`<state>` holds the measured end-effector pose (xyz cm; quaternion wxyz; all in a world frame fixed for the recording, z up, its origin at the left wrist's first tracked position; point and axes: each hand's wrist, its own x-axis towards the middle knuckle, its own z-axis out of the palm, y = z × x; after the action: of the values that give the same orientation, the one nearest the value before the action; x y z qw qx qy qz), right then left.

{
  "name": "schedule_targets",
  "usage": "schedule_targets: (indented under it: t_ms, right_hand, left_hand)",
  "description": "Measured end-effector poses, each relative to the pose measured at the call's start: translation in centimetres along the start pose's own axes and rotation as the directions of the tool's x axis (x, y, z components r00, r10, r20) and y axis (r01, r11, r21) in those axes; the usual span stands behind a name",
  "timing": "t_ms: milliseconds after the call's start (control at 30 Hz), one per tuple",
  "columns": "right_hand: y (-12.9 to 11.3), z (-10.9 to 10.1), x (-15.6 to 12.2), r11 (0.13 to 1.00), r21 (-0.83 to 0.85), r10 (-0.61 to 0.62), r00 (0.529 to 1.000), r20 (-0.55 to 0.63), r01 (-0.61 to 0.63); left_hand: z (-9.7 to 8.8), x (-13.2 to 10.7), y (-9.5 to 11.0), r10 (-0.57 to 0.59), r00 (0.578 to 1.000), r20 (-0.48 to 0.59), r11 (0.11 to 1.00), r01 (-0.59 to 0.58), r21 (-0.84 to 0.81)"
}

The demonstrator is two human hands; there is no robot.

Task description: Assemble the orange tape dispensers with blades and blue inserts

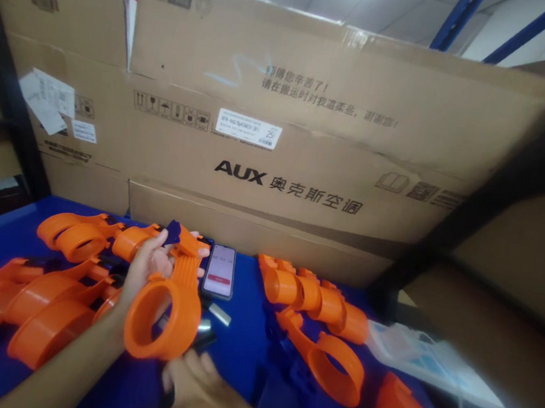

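My left hand is closed around the upper part of an orange plastic tape dispenser, raised over the table with its round hub facing me. A dark blue piece sticks out at its top by my thumb. Low in the middle, my right hand has its fingers curled down just below the hub. Whatever those fingers hold is hidden. Close to them lie a dark piece and a shiny metal piece, partly covered by the dispenser. A flat silvery strip rests a little farther off.
Several orange dispensers crowd the left of the blue table. More orange parts stand on the right, with a loose dispenser nearer. A phone leans near the large cardboard wall. Black posts flank the table.
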<state>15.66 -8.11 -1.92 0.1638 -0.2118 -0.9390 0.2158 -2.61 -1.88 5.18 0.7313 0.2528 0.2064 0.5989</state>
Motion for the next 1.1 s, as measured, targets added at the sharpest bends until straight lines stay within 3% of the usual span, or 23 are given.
schedule_targets:
  t_ms: [200,367,667,967,1100]
  right_hand:
    - [0.1,-3.1,-1.7,0.99,0.052,0.131,0.99,-0.054,-0.128]
    - [-0.1,-5.1,-2.2,0.978,0.079,0.202,0.973,-0.115,-0.194]
    - [-1.0,-7.4,-1.6,0.987,0.134,0.124,0.962,-0.244,-0.094]
    - [-1.2,-8.7,-1.4,0.99,0.072,0.125,0.992,-0.004,-0.124]
    - [-1.0,-9.0,-1.5,0.988,0.101,0.127,0.99,-0.062,-0.12]
  left_hand:
    - [-0.7,0.4,-1.0,-0.004,1.0,-0.022,0.998,0.005,0.066]
    - [-0.6,0.2,-1.9,-0.071,0.997,-0.037,0.99,0.075,0.121]
    - [-0.8,0.3,-2.3,-0.093,0.996,0.016,0.986,0.09,0.14]
    - [-0.9,0.3,-2.3,-0.095,0.995,0.027,0.99,0.092,0.104]
    - [-0.8,0.2,-2.5,-0.1,0.995,0.005,0.99,0.099,0.104]
